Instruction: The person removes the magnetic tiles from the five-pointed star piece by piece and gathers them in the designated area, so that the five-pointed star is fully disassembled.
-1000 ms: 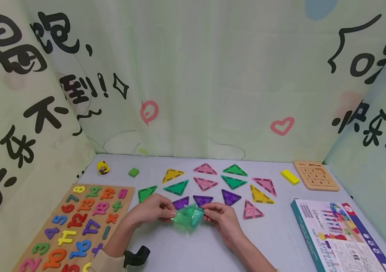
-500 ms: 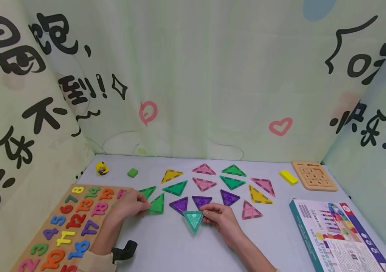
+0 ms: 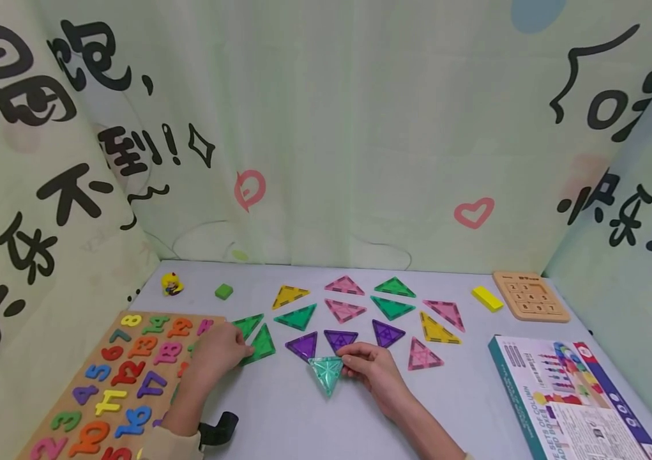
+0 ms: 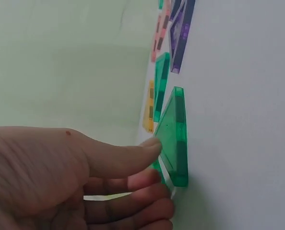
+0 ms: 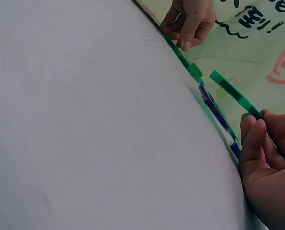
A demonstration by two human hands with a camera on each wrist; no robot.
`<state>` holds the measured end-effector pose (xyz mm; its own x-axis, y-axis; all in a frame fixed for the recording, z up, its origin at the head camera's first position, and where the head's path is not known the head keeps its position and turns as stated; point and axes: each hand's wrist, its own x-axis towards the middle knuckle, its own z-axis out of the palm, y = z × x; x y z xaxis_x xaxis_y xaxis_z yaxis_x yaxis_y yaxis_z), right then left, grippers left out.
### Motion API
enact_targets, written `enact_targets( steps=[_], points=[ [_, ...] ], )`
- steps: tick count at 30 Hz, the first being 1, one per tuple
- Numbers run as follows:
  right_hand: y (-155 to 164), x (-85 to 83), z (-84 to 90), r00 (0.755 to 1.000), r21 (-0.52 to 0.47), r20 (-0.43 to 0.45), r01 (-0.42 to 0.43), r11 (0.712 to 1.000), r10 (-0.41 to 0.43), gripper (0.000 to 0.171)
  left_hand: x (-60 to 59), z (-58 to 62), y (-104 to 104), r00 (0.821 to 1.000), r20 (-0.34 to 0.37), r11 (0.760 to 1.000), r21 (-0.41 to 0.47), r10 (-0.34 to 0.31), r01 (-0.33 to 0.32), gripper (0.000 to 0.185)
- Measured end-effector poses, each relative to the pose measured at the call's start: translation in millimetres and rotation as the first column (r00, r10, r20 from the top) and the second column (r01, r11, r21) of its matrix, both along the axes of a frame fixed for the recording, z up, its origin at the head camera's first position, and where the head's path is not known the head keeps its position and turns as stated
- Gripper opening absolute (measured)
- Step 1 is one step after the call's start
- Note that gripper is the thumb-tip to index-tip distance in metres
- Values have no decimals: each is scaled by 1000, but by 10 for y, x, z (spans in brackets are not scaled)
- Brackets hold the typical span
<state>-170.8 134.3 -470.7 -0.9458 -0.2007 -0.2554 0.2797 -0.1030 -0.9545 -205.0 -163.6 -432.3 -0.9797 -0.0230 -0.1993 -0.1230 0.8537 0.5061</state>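
My left hand (image 3: 219, 348) pinches a green triangular magnetic tile (image 3: 262, 346) by its left corner, close over the table. In the left wrist view the thumb (image 4: 149, 146) lies on the face of that tile, with the other fingers curled below. My right hand (image 3: 376, 377) holds a teal-green triangular tile (image 3: 326, 375) between thumb and fingertips. The right wrist view shows the held tile (image 5: 231, 91) raised off the table. Just beyond the hands lie purple triangles (image 3: 303, 346) and another green triangle (image 3: 248, 324).
Further back lie several pink (image 3: 345, 311), yellow (image 3: 439, 329) and green triangles (image 3: 393, 308). A wooden number board (image 3: 144, 377) sits at left, a printed box (image 3: 578, 396) at right. Behind are a small figure (image 3: 172, 284), green block (image 3: 224, 292), yellow block (image 3: 487, 299) and wooden puzzle (image 3: 532, 297).
The hands have parted from around the green tiles at the centre. My left hand has carried one tile left and turned it slightly; my right hand keeps the other near the middle.
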Motion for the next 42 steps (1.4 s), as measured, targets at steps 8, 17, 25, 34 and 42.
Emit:
enact_targets(
  steps=[8, 17, 25, 34, 42],
  points=[
    [-12, 6, 0, 1000, 1, -2, -29, 1000, 29, 24, 46, 122, 160, 996, 11, 990, 108, -94, 92, 18],
    [-62, 94, 54, 985, 62, -50, -165, 984, 168, 27, 91, 58, 470, 850, 159, 812, 424, -502, 400, 13],
    [-105, 133, 44, 984, 53, -33, -173, 983, 175, 26, 122, -31, 371, 860, 191, 850, 354, -474, 390, 17],
    [-72, 127, 24, 974, 51, -13, -227, 973, 228, 26, 150, -35, 206, 925, 212, 940, 201, -316, 275, 28],
    [55, 178, 60, 962, 86, -6, -271, 959, 272, 30, 168, -6, 172, 935, 218, 956, 152, -280, 251, 31]
  ],
)
